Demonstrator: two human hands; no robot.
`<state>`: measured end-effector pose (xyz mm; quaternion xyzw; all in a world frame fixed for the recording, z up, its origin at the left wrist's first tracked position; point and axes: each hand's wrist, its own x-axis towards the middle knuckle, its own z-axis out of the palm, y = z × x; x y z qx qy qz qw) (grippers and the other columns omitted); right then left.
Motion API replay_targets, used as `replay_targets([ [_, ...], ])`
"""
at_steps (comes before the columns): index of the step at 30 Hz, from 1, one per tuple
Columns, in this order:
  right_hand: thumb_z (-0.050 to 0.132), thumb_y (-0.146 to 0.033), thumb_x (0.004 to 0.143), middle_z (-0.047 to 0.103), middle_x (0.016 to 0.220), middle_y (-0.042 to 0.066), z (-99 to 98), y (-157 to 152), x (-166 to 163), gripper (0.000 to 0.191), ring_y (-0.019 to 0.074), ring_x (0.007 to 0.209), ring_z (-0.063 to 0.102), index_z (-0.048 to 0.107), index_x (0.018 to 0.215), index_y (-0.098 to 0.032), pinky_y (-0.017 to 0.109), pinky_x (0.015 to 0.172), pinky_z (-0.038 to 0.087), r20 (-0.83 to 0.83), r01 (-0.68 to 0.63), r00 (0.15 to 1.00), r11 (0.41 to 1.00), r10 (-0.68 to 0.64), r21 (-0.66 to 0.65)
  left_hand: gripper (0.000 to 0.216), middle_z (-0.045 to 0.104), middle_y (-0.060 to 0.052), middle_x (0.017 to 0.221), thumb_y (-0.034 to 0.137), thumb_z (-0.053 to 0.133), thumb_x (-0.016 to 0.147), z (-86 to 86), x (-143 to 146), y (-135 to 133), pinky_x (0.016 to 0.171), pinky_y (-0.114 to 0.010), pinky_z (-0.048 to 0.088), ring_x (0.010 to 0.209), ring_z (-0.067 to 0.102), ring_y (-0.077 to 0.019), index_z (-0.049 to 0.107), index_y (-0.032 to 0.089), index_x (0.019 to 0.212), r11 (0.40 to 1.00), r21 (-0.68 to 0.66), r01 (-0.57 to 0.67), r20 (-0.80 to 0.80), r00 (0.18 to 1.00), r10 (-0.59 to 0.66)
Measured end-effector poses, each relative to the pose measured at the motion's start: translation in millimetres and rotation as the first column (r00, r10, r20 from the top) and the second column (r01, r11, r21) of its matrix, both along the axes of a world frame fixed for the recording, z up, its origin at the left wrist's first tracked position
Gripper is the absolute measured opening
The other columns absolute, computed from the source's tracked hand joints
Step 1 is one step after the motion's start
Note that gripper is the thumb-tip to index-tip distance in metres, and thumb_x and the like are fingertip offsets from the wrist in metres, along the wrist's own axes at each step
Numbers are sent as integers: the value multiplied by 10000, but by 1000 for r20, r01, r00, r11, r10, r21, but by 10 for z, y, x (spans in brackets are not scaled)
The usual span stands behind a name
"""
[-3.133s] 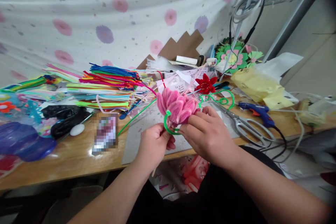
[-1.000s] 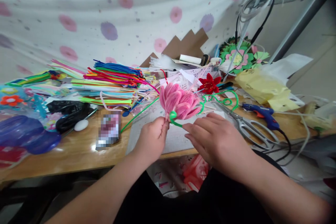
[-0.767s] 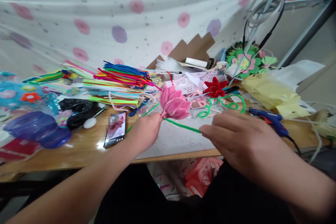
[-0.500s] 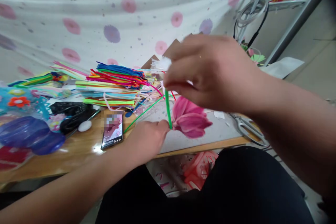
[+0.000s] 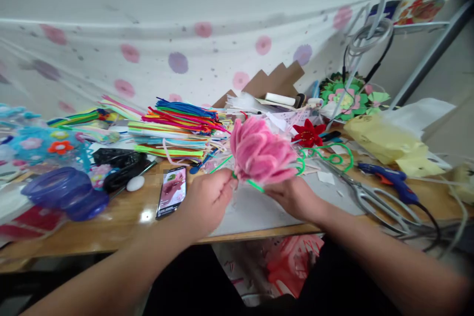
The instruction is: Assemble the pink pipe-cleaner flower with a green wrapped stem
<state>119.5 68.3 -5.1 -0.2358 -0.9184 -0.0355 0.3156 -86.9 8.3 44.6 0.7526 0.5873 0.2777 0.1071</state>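
Observation:
A fuzzy pink flower made of pipe cleaners is held up over the grey mat. My left hand is closed in a pinch on the flower's base, where a green pipe cleaner meets it. That pipe cleaner runs right, under the petals, to my right hand, whose fingers are closed on it. The petals partly hide the fingertips of my right hand. A green end also sticks out left of my left hand.
Bundles of coloured pipe cleaners lie behind, left of a red flower. A phone, a purple vase and a black bag are on the left. Scissors and a blue glue gun lie right.
My right hand has come down from above the flower to its right side, drawing the green pipe cleaner sideways. The flower now points more upward. The view has shifted.

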Motion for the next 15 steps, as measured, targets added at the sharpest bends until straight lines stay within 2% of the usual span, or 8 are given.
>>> replay_targets([
  [2, 468, -61, 828, 545, 581, -7, -105, -286, 80, 203, 123, 555, 439, 603, 712, -159, 277, 523, 249, 99, 34, 994, 999, -35, 15, 295, 447, 19, 510, 268, 399, 873, -82, -55, 148, 524, -270, 214, 510, 420, -147, 371, 213, 584, 996, -46, -78, -30, 997, 76],
  [3, 461, -70, 830, 560, 621, 3, -88, -405, 115, 185, 139, 571, 434, 612, 779, -163, 294, 533, 245, 148, 18, 989, 999, -23, 33, 282, 427, 21, 514, 256, 404, 863, -124, -71, 215, 528, -275, 202, 517, 409, -149, 373, 212, 586, 995, -64, -77, -36, 997, 74],
  [5, 473, -95, 833, 569, 669, 9, 65, -567, 174, 157, 158, 595, 422, 608, 838, -172, 311, 546, 236, 210, -22, 978, 996, 3, 85, 273, 401, 23, 519, 251, 421, 847, -195, -73, 317, 536, -281, 195, 530, 396, -150, 379, 209, 580, 995, -91, -48, -25, 999, 46],
  [7, 489, -125, 841, 564, 682, 11, 298, -626, 226, 125, 164, 605, 408, 603, 839, -174, 318, 550, 229, 264, -55, 964, 990, 19, 128, 263, 407, 19, 537, 255, 442, 833, -224, -48, 371, 542, -281, 201, 550, 397, -150, 394, 205, 579, 993, -115, -14, 11, 1000, 15],
  [9, 488, -137, 848, 555, 677, 15, 502, -624, 272, 121, 166, 608, 398, 600, 821, -172, 324, 550, 225, 294, -70, 956, 986, 22, 154, 270, 424, 15, 548, 266, 454, 826, -207, -13, 379, 532, -271, 221, 555, 408, -144, 396, 200, 571, 987, -159, 18, 70, 998, -7],
  [11, 486, -141, 850, 556, 675, 17, 596, -617, 299, 124, 168, 609, 396, 600, 813, -173, 329, 549, 221, 314, -81, 949, 983, 25, 167, 279, 415, 25, 517, 301, 430, 841, -164, 20, 355, 489, -252, 244, 494, 398, -127, 398, 200, 583, 971, -233, 48, 154, 988, -12],
  [13, 501, -156, 852, 565, 679, 15, 559, -627, 302, 109, 167, 607, 402, 599, 811, -178, 330, 544, 217, 336, -91, 942, 982, 31, 166, 284, 364, 56, 461, 349, 351, 877, -118, 43, 312, 420, -232, 249, 391, 335, -104, 419, 204, 643, 946, -316, 77, 238, 971, 0],
  [15, 510, -158, 854, 578, 693, 15, 434, -639, 299, 101, 165, 613, 418, 601, 816, -178, 327, 541, 222, 355, -93, 934, 984, 34, 153, 279, 312, 90, 428, 377, 313, 891, -82, 50, 265, 357, -208, 217, 320, 238, -78, 438, 200, 715, 898, -414, 151, 433, 900, 49],
])
